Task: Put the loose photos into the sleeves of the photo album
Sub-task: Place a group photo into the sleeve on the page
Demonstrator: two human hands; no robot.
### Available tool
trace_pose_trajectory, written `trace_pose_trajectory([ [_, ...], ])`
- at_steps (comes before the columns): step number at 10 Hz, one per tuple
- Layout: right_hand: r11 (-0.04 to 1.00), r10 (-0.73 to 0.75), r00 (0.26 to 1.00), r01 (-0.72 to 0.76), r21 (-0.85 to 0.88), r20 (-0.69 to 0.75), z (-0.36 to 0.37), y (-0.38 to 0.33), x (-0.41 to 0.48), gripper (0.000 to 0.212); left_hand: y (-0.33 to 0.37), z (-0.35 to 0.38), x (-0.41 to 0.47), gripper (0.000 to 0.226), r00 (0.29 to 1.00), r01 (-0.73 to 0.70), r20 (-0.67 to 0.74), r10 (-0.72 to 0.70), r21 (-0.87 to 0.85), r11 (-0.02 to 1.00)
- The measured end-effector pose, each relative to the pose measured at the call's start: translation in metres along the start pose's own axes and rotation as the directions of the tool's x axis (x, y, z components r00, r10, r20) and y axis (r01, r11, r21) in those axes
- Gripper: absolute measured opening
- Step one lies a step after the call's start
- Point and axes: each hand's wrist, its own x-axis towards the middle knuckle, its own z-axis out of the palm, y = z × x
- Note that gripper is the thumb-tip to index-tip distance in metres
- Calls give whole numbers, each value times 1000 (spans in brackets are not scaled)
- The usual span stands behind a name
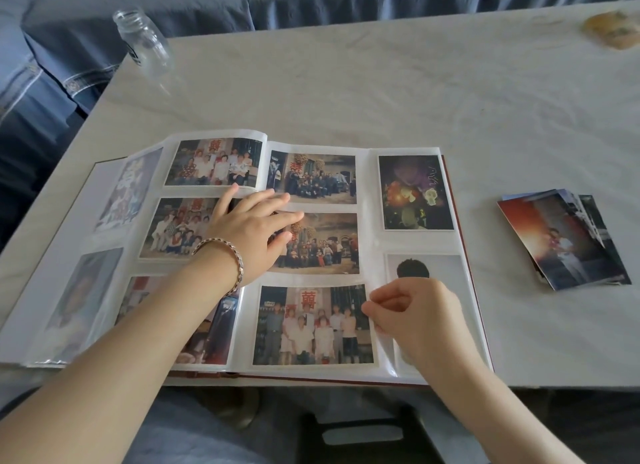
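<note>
- Pinched the right edge of the lowest group photo (313, 325) between thumb and forefinger of the right hand (415, 318), other fingers curled. By the look of it, was seating that print in its sleeve; could not tell whether film or print lay in the pinch.
- Covered, with the same hand, the lower part of a portrait photo (443, 269) in the neighbouring sleeve.
- Pressed the left hand (249, 235), flat with fingers spread, across the fold of the photo album (370, 186), pinning the pages; wore a bracelet (221, 259) on that wrist.
- Appeared to have every sleeve of the right page filled, so would next likely need to let go, find a page with free sleeves and reach right for a fresh print.
- Had the stack of loose photos (564, 242) on the worktop (415, 93), well apart from the album's right edge and out of both hands.
- Had a glass jar (143, 39) standing at the far left corner.
</note>
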Motion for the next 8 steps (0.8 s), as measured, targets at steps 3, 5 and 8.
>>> trace_pose_trajectory([
  [3,952,-146,988,126,-279,-54,9,-3,-7,14,0,0,0,39,1000,-4,-11,4,-3,1000],
  [5,971,-139,990,134,-198,-10,9,-4,-6,6,1,0,0,39,1000,3,-5,-3,2,1000],
  [8,999,1,998,2,-53,55,-3,-3,4,20,2,0,-1,40,1000,7,1,-8,17,1000],
])
